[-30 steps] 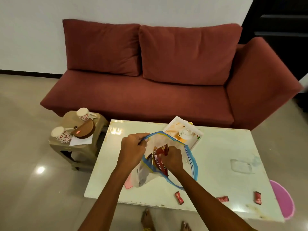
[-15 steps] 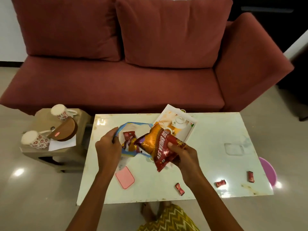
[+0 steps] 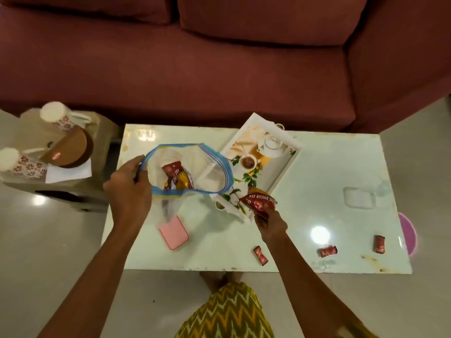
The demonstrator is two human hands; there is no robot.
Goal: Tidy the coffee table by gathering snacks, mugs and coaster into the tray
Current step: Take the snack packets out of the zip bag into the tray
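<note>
The right hand [image 3: 269,224] pinches a red snack packet [image 3: 258,202] by its bottom edge, just over the near corner of the white tray [image 3: 289,164] on the coffee table [image 3: 317,172]. The left hand [image 3: 128,184] is closed on the rim of a clear zip bag [image 3: 190,167], holding it open with another packet inside. The packet looks light, soft and crinkly, and maybe slippery, so a flat sealed edge seems the best place to hold it.
</note>
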